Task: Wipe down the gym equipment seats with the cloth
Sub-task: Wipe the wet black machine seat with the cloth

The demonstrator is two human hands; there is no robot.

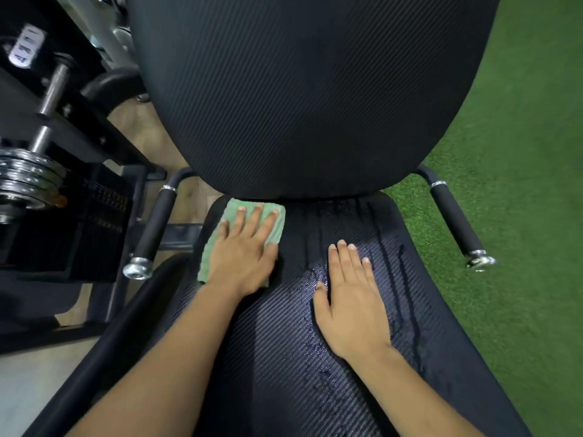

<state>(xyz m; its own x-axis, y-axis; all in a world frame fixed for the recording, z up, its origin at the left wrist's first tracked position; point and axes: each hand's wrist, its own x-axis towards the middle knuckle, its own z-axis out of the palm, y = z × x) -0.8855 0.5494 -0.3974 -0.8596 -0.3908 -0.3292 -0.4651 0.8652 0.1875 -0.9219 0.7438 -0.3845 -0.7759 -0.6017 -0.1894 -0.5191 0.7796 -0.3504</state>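
A black textured seat pad (277, 357) fills the lower middle, with wet streaks and droplets on its right half. Behind it rises the black backrest (299, 89). A folded green cloth (217, 238) lies on the seat's far left corner, just below the backrest. My left hand (243, 257) presses flat on the cloth with straight, spread fingers. My right hand (350, 298) rests flat on the wet seat to the right of the cloth, fingers straight and holding nothing.
Black foam handles with chrome ends stand on both sides, a left handle (154, 228) and a right handle (454, 222). Chrome weight plates (25, 181) and a black machine frame are at the left. Green turf (520, 152) covers the floor on the right.
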